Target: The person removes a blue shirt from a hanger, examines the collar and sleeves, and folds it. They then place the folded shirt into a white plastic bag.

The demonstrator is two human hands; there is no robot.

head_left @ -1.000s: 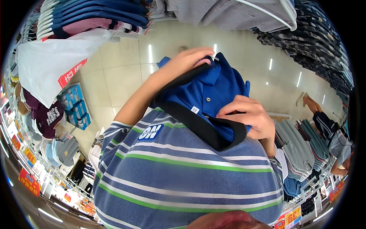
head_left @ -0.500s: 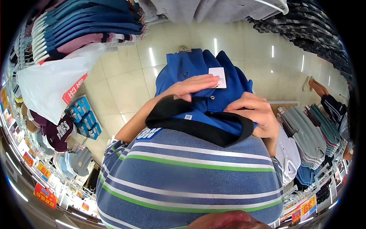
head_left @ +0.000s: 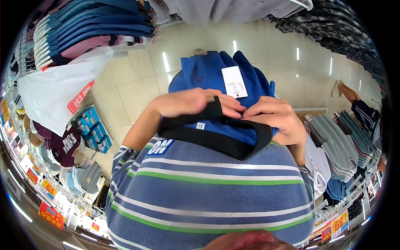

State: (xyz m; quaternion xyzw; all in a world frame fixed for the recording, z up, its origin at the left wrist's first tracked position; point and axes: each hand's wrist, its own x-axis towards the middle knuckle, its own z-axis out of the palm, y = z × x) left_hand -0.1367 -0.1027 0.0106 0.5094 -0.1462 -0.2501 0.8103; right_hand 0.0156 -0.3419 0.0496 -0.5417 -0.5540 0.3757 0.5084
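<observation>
A blue polo shirt [head_left: 208,68] with a black collar [head_left: 208,139] is held in front of my striped shirt. My left hand [head_left: 187,104] has its fingers closed at the left side of the collar opening, gripping the polo shirt near the top of the placket. Close beside it, my right hand [head_left: 275,118] pinches the right side of the collar opening; its fingertips almost meet those of the left. Just beyond the fingers lies a white price tag [head_left: 234,82] on the shirt front. A small size label [head_left: 201,126] shows inside the collar.
Racks of hanging blue shirts [head_left: 100,29], patterned garments [head_left: 333,29] and grey shirts [head_left: 331,133] surround me. A white plastic bag [head_left: 58,87] hangs at left, above blue boxes [head_left: 92,128]. A person [head_left: 362,112] stands at far right.
My left hand has left the price tag and come back to the collar, nearer my right hand. The tag now shows fully. My right hand has shifted slightly toward the left.
</observation>
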